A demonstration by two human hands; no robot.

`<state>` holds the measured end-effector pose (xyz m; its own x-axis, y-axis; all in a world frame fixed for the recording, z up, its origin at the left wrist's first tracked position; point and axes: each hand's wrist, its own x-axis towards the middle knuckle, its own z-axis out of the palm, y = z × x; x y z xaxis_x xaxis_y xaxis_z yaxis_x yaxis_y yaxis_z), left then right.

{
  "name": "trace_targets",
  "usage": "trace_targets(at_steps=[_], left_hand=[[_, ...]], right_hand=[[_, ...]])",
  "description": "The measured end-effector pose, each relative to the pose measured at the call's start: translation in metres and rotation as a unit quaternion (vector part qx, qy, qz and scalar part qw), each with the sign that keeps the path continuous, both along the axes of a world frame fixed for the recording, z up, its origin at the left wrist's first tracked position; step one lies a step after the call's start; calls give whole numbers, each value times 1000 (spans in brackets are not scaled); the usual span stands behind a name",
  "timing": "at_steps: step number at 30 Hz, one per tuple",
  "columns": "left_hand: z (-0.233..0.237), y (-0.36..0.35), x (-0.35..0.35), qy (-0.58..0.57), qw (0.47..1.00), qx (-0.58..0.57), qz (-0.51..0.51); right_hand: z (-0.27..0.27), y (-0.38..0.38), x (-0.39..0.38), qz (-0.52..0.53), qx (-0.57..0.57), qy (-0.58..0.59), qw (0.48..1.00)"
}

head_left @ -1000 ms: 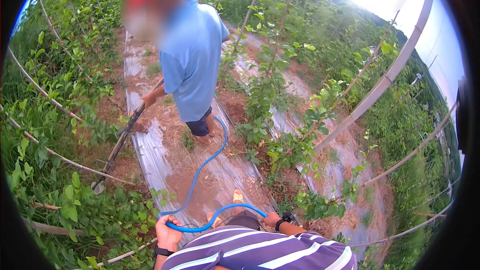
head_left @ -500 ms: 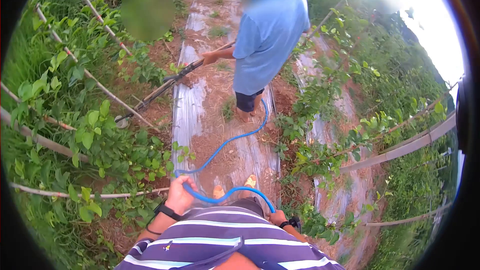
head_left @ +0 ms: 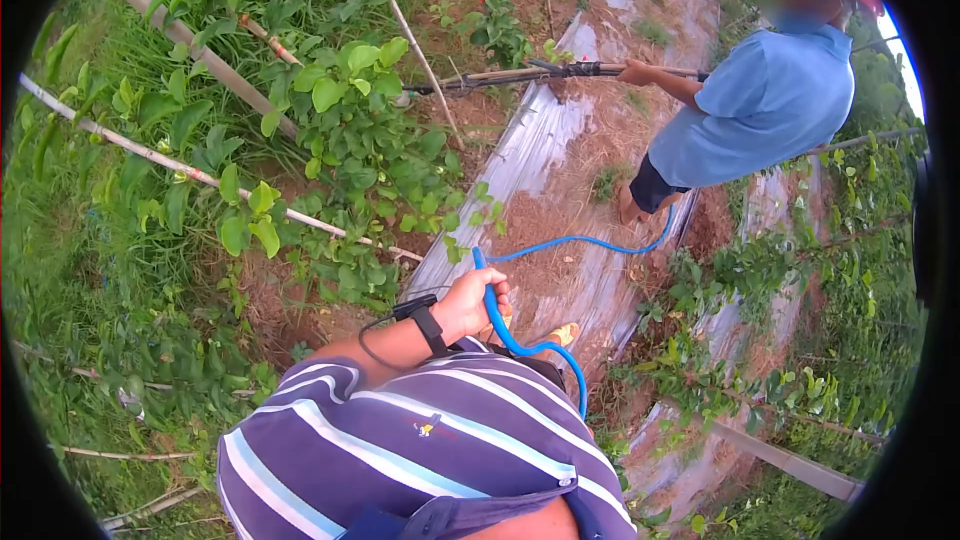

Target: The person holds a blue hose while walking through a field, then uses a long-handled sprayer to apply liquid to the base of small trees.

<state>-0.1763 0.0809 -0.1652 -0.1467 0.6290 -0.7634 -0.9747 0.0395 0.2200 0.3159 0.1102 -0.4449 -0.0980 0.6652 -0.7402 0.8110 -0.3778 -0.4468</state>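
My left hand [head_left: 476, 302] is closed around a blue hose [head_left: 535, 348] in front of my striped shirt. A short piece of the hose sticks up above the fist. Below the fist it curves down to the right and drops out of sight beside my shirt. Farther ahead, another stretch of the blue hose [head_left: 590, 242] runs along the ground to the feet of a person [head_left: 765, 105] in a blue shirt. My right hand is out of sight behind my body.
The person holds a long pole [head_left: 560, 70] that reaches left over the plants. Leafy plants [head_left: 370, 140] and slanting stakes [head_left: 170, 20] line the left side. Silvery plastic sheeting [head_left: 530, 150] covers parts of the path. More plants and a pole [head_left: 780, 455] stand on the right.
The view has swung left and tilted, so the person and path appear farther right. My left hand still grips the hose. My right hand has gone out of view.
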Motion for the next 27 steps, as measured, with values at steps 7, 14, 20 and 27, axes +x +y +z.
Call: trace_targets(at_steps=[7,14,20,27], left_hand=[[6,-3,0,-3,1000,2,7],[6,-4,1,-24,1000,15,7],[10,-3,2,0,1000,7,1],[6,-3,1,5,1000,17,4]], right_hand=[[-13,8,10,-18,-15,36,999],[50,21,-33,-41,-18,17,999],[40,14,-33,-57,-39,40,997],[43,7,-34,-43,-32,17,998]])
